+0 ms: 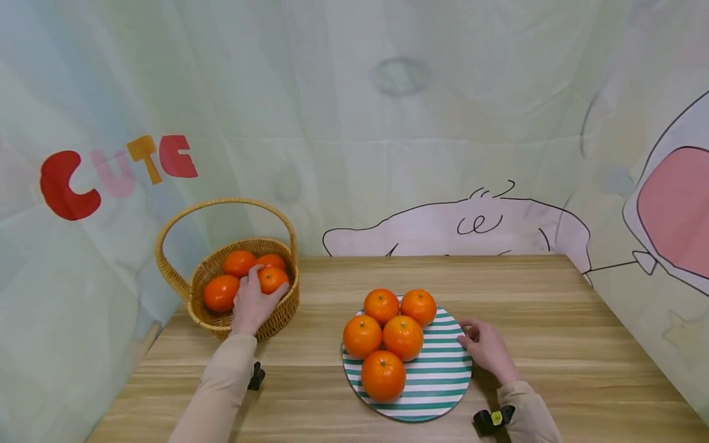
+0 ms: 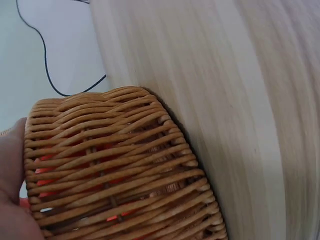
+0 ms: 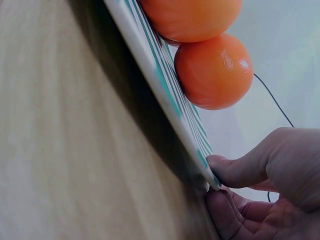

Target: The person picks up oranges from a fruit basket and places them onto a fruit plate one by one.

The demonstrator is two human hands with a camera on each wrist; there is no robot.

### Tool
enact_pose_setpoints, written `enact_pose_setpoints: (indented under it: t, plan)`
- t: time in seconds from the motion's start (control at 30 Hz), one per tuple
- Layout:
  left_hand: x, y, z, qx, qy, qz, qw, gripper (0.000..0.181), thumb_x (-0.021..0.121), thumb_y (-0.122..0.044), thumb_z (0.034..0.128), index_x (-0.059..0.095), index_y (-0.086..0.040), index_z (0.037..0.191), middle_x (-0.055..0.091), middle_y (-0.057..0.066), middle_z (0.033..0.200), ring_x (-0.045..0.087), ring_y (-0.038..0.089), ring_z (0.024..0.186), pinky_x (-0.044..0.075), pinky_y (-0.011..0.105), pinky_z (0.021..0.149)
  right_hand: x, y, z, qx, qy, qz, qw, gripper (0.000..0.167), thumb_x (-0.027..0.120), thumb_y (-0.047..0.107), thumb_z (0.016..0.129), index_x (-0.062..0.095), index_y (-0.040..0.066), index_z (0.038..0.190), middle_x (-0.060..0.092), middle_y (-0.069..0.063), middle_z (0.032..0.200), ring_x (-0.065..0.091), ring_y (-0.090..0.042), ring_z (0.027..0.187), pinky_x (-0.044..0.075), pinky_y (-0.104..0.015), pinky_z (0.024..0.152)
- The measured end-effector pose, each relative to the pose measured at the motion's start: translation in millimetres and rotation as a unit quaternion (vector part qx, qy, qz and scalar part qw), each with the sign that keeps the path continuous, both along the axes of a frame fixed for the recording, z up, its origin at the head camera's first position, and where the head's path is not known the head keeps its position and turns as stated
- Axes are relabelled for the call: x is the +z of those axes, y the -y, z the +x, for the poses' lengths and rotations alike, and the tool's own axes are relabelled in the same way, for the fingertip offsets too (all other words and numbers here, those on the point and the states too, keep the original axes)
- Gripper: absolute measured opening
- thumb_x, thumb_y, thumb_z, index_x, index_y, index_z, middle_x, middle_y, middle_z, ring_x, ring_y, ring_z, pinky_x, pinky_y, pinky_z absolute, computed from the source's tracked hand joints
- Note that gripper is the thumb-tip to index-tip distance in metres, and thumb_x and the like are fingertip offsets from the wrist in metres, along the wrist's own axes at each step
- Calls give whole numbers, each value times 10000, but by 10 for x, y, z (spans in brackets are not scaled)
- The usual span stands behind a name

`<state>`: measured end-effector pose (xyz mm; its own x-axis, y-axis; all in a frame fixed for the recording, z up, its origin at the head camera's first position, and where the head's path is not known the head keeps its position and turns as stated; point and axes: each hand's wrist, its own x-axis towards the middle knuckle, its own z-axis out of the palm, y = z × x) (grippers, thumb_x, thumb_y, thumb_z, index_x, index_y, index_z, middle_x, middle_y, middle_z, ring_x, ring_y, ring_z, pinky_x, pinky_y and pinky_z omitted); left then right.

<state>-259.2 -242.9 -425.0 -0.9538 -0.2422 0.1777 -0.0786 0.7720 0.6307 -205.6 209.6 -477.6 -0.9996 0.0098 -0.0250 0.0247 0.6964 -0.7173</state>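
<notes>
My left hand (image 1: 255,304) reaches into the wicker basket (image 1: 288,307) at the left, fingers and thumb around an orange (image 1: 272,279). Beside it in the basket lie other orange-red round fruits, such as this one (image 1: 221,293). In the left wrist view, the basket's woven side (image 2: 115,160) hides the held fruit, and only part of the hand (image 2: 12,200) shows. The right hand (image 1: 488,349) pinches the right rim of a round green-and-white striped plate (image 1: 443,369). Thumb (image 3: 230,170) above and fingers below grip that rim. Several oranges (image 1: 403,338) sit on the plate's left half.
The basket's tall arched handle (image 1: 227,200) rises behind the left hand. Under everything is a wooden table (image 1: 316,394). A printed curtain (image 1: 343,123) hangs behind the table and along its sides. Each wrist wears a dark strap device (image 1: 493,421).
</notes>
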Motion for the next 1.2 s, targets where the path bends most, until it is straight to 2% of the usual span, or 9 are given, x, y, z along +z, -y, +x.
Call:
enact_pose_setpoints:
  t: [0.2,0.37,0.47,0.67,0.9,1.07,1.2]
  plan:
    - [46,-71,75,69,-474,3,9989,750,673,-441,925,335,-116,1511,424,274,1442,456,518,1231,414,672,997,12,19,-7,36,2,-29,10000,287,645,44,938,657,-26,1216,569,-92,836,491,-206,755,370,-295,644]
    - [167,-274,168,-255,-1094,-28,9937,721,725,-407,898,404,-102,1467,474,251,1398,511,485,1192,432,630,994,15,12,-4,56,6,-60,10000,290,643,43,940,652,-27,1221,561,-86,834,490,-200,761,369,-290,648]
    - [261,-441,244,-502,-1303,-31,9902,732,749,-391,882,419,-85,1459,491,240,1385,535,461,1190,442,609,998,15,0,-3,41,0,-47,10000,292,639,41,940,652,-28,1223,563,-88,835,491,-205,759,372,-295,648]
    - [397,-768,412,-934,-1388,17,9859,734,788,-373,853,450,-89,1440,536,221,1330,591,415,1136,504,571,943,10,-14,4,14,24,-13,10000,304,638,43,937,646,-36,1231,560,-90,834,489,-207,753,372,-294,641]
    - [457,-1071,599,-1566,-1422,86,9773,685,823,-328,818,513,-102,1384,600,167,1296,647,329,1058,571,491,869,-4,-13,1,47,17,-35,10000,310,631,37,936,641,-40,1236,554,-86,826,484,-200,738,368,-286,621]
    - [460,-1275,705,-2077,-1170,135,9711,661,814,-326,820,522,-111,1373,620,130,1274,663,278,1010,584,430,840,9,-2,1,30,41,-48,10000,307,632,39,940,645,-34,1238,557,-87,824,482,-200,735,367,-287,622]
    - [460,-1419,781,-2397,-974,135,9658,649,788,-335,846,515,-98,1385,603,137,1308,656,276,1045,588,431,867,18,0,4,43,36,-22,10000,289,638,45,941,652,-21,1223,551,-82,827,484,-199,751,362,-294,638]
